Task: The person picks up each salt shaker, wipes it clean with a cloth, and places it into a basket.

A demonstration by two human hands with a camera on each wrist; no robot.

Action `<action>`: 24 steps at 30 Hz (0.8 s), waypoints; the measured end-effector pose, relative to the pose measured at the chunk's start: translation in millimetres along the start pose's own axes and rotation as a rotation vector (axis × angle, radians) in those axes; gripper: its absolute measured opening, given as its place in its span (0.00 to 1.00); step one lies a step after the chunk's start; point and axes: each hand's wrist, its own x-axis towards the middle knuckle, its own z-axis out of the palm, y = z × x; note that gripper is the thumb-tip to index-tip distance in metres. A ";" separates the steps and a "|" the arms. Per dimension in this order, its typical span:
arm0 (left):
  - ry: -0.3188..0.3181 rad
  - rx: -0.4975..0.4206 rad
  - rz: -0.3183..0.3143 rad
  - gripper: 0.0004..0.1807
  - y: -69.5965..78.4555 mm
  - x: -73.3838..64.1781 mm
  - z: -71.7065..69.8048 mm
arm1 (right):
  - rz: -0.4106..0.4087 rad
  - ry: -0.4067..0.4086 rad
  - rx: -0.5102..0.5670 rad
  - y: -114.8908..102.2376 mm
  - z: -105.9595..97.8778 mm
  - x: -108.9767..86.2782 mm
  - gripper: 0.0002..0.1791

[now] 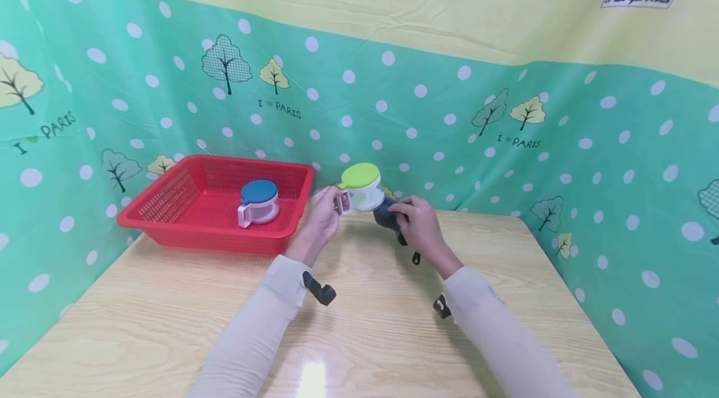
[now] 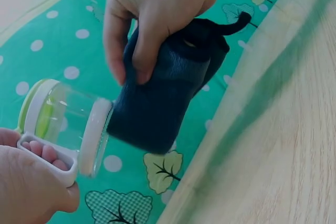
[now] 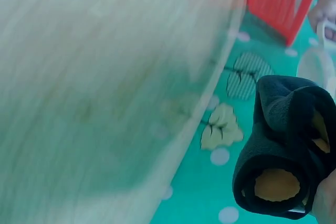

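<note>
My left hand [image 1: 324, 212] grips the white handle of a clear jar [image 1: 367, 197] with a green lid [image 1: 360, 175], raised above the table. In the left wrist view, the fingers go through the handle of the jar [image 2: 67, 111], which lies tilted sideways. My right hand [image 1: 418, 226] pinches a dark navy, soft rolled piece [image 2: 157, 93] with a thin strap; its kind is unclear. It touches or nearly touches the jar's base. Open round ends of the dark piece [image 3: 286, 150] show in the right wrist view.
A red perforated basket [image 1: 185, 223] stands at the left of the wooden table [image 1: 359, 323]. Inside it sits a similar jar [image 1: 262, 208] with a blue lid. A green dotted curtain [image 1: 477, 155] hangs behind the table and along both sides.
</note>
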 end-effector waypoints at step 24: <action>0.004 0.168 -0.009 0.12 -6.4 4.1 -5.6 | -0.123 0.172 -0.015 -13.9 -34.6 17.3 0.10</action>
